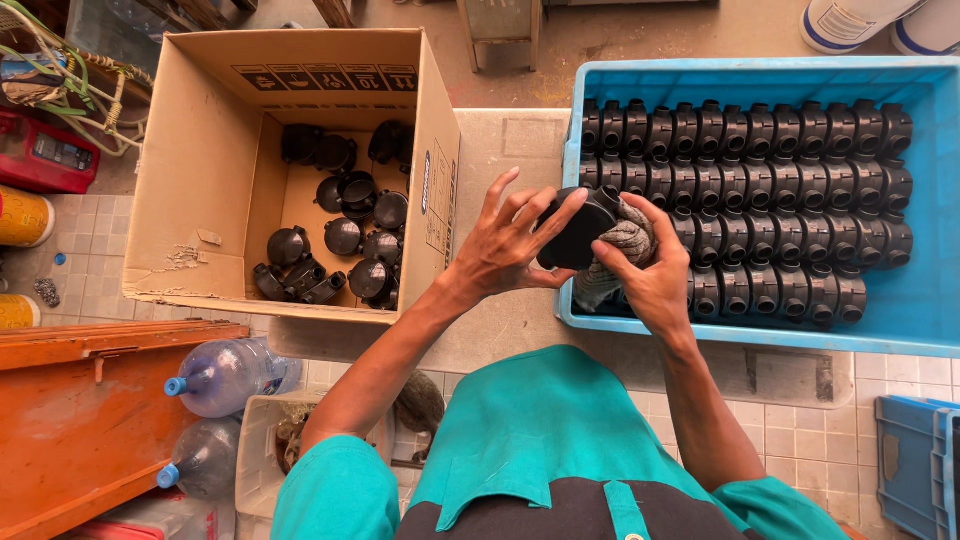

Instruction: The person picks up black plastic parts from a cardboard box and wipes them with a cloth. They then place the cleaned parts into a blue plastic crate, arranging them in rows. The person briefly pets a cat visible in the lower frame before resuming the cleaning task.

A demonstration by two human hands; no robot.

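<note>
My left hand (pixel 510 245) grips a black plastic fitting (pixel 582 228) by its rounded body, fingers spread over its top. My right hand (pixel 655 275) presses a grey cloth (pixel 625 240) against the fitting's right side. Both hands hover over the left end of a blue crate (pixel 915 305), where rows of the same black fittings (pixel 770 190) lie packed side by side. To the left an open cardboard box (pixel 200 160) holds several loose black fittings (pixel 345 240).
A concrete slab (pixel 510 150) carries the box and crate. An orange metal case (pixel 80 410) and two plastic bottles (pixel 225 375) lie at lower left. Another blue bin (pixel 915 460) stands at lower right, white containers (pixel 850 20) at top right.
</note>
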